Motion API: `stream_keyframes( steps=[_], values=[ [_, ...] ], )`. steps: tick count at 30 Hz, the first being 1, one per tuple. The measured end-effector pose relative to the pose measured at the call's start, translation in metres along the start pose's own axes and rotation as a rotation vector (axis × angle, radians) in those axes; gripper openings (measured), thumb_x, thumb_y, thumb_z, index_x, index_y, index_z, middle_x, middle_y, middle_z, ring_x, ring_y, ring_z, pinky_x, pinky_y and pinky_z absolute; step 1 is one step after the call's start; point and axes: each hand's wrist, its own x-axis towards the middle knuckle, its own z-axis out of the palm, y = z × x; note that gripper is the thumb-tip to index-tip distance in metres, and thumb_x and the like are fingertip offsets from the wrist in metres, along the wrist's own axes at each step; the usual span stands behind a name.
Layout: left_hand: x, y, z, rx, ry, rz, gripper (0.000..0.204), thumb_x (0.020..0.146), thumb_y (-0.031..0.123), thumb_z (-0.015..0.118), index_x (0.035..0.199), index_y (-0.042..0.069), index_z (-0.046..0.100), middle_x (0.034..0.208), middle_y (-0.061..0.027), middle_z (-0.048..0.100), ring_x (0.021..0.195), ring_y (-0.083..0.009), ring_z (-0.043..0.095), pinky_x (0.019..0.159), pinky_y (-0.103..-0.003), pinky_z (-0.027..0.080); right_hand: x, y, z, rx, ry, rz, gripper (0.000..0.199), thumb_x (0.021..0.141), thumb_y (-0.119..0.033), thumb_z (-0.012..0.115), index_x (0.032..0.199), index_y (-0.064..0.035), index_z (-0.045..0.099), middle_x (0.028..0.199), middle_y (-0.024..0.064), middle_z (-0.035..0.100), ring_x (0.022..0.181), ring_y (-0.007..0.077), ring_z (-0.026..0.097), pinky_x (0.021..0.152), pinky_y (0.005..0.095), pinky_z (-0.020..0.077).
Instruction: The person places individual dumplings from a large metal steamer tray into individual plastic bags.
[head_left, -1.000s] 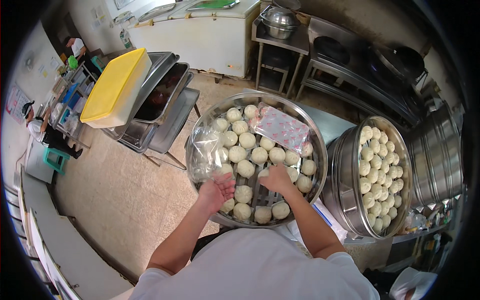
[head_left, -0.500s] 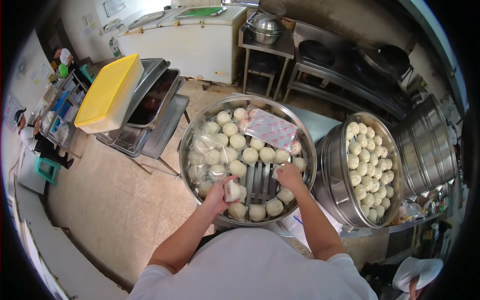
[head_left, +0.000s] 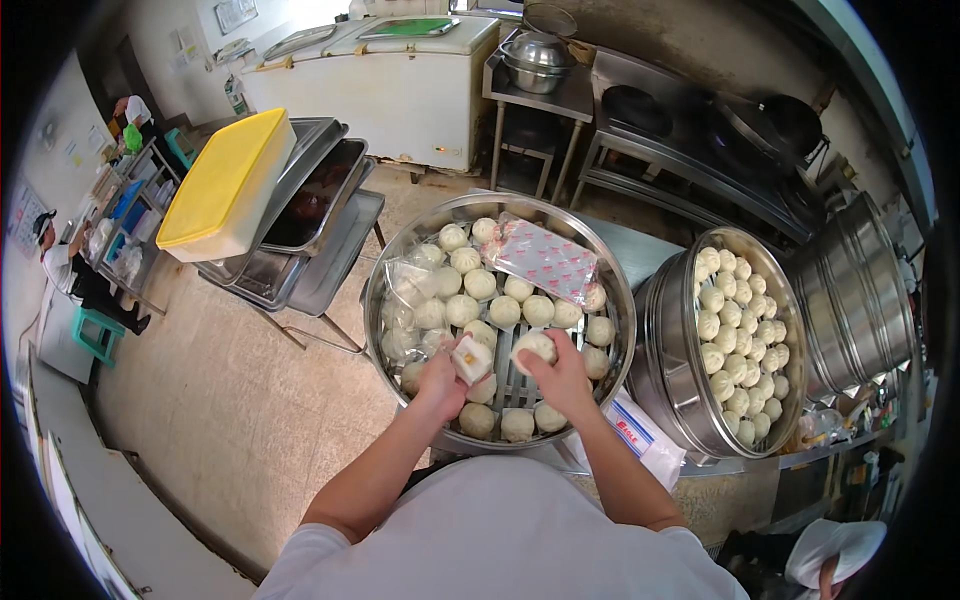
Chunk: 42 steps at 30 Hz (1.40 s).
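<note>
Buns (head_left: 517,425) filled a steamer (head_left: 627,328), a packet (head_left: 545,262) toward its far edge, as left hand (head_left: 440,383) and right hand (head_left: 568,380) each gripped one.

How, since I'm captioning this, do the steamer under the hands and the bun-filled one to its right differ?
The front steamer holds clear plastic and a pink-patterned packet besides buns; the right steamer shows only buns. The front steamer has bare slats near its middle; the right steamer looks more closely filled. Both are round metal and hold pale buns.
</note>
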Motion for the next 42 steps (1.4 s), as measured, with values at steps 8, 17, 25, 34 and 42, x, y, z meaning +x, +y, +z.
stream_keyframes(
  steps=[8,17,25,34,42],
  values=[
    [-0.015,-0.020,0.039,0.016,-0.143,0.104,0.049,0.109,0.030,0.038,0.151,0.006,0.046,0.138,-0.0096,0.058,0.123,-0.0198,0.057,0.103,-0.035,0.050,0.006,0.053,0.052,-0.106,0.049,-0.482,0.056,0.093,-0.023,0.071,0.139,0.0010,0.049,0.131,0.0213,0.058,0.123,0.0338,0.057,0.104,0.0416,0.0448],
    [0.014,0.001,0.011,0.744,0.029,0.317,0.036,0.099,0.016,0.061,0.132,0.003,0.054,0.086,-0.0048,0.063,0.071,-0.0123,0.061,0.065,-0.031,0.056,-0.034,0.051,0.001,0.918,-0.015,0.346,0.043,0.099,-0.027,0.059,0.137,-0.0081,0.054,0.116,0.0094,0.065,0.102,0.0234,0.068,0.071,0.0440,0.0604],
    [-0.018,-0.011,0.023,1.040,-0.156,0.700,0.013,0.089,0.004,0.076,0.090,-0.001,0.063,0.074,0.0001,0.064,0.066,-0.0073,0.058,0.060,-0.024,0.047,-0.054,0.000,-0.008,0.399,-0.306,0.328,0.065,0.089,-0.021,0.072,0.149,-0.0098,0.049,0.113,0.0052,0.066,0.082,0.0177,0.069,0.053,0.0326,0.0563],
    [-0.021,-0.022,0.001,0.530,-0.660,0.278,0.008,0.099,0.005,0.065,0.107,0.004,0.066,0.093,0.0018,0.065,0.085,-0.0061,0.058,0.081,-0.023,0.049,-0.038,0.032,-0.027,0.971,-0.292,0.426,0.070,0.097,-0.034,0.056,0.159,-0.0153,0.030,0.113,0.0107,0.068,0.084,0.0271,0.073,0.048,0.0380,0.0557],
    [-0.037,-0.038,0.023,0.638,-0.509,0.566,0.007,0.095,0.000,0.064,0.101,0.004,0.063,0.088,0.0021,0.061,0.083,-0.0088,0.055,0.078,-0.026,0.046,-0.029,0.048,0.007,0.817,-0.022,0.320,0.048,0.102,-0.032,0.052,0.145,-0.0131,0.049,0.110,0.0084,0.068,0.089,0.0262,0.071,0.058,0.0442,0.0586]
  ],
)
